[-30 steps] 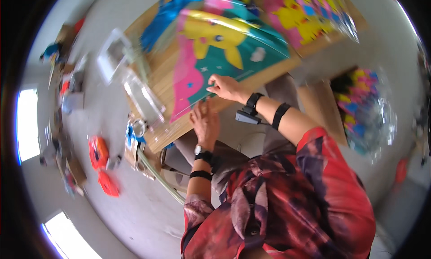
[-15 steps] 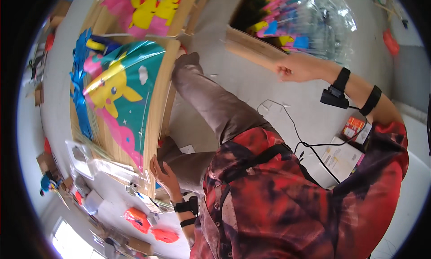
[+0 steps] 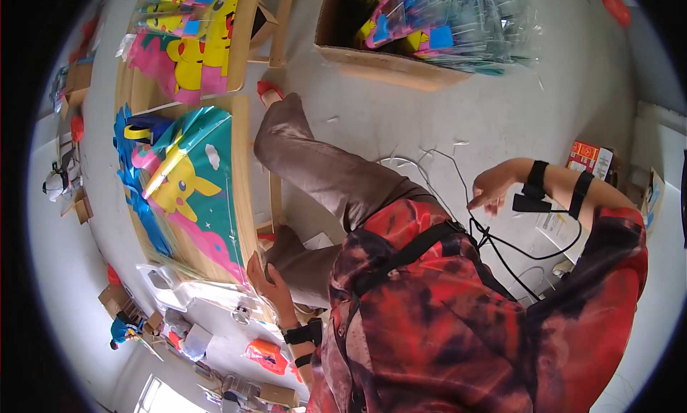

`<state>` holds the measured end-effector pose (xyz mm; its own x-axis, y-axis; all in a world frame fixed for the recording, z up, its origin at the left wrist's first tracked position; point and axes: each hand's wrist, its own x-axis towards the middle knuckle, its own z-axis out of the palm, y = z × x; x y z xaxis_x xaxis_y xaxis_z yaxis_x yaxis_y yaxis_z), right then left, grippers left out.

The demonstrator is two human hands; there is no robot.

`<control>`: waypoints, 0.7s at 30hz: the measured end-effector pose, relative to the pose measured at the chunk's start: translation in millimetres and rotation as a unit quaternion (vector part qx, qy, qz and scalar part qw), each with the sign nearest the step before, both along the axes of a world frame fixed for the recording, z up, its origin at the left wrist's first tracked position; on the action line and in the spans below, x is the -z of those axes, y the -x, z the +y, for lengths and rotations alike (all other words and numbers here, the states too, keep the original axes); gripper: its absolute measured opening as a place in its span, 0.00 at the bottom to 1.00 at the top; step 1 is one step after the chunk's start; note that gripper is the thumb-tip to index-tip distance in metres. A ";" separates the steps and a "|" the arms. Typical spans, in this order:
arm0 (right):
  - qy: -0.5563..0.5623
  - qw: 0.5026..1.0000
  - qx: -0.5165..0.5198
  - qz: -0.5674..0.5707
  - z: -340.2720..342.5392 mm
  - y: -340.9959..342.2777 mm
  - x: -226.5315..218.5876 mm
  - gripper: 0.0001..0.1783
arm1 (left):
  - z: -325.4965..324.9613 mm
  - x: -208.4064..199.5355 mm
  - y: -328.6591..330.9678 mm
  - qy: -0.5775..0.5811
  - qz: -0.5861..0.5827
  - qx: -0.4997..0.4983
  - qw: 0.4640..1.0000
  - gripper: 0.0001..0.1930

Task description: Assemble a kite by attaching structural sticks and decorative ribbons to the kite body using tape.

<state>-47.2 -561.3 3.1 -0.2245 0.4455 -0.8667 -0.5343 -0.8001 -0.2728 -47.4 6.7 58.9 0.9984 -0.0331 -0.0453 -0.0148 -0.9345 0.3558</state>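
On my feed, blue streamers [image 3: 136, 191] lie left of the printed plastic sheet [image 3: 187, 180] on the wooden table [image 3: 243, 141]; the left hand [image 3: 272, 286], spread wide, is by its lower corner; then a cardboard box [image 3: 401, 70]; the right hand [image 3: 494, 187] hangs loosely bent, whether holding anything I cannot tell

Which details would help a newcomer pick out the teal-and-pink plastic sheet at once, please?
Start at the pale wooden table on the picture's left. On it, up-left of the person's left hand, lies the glossy teal-and-pink plastic sheet with a yellow cartoon figure. Unlike the pink-and-yellow printed plastic pieces nearer the top, it has a broad teal background and a white cloud.
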 end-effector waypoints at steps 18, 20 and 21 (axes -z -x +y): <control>0.038 0.989 -0.127 -0.066 8.5 50.3 10.5 0.27 | -16.7 10.0 -8.8 0.045 0.036 0.039 0.998 0.23; 0.099 0.968 -0.214 -0.081 8.6 45.2 -2.2 0.12 | -20.5 9.0 -10.1 0.042 0.034 0.038 0.998 0.21; 0.099 0.968 -0.215 -0.081 9.6 47.9 -0.6 0.12 | -21.9 8.9 -11.1 0.045 0.031 0.049 0.997 0.21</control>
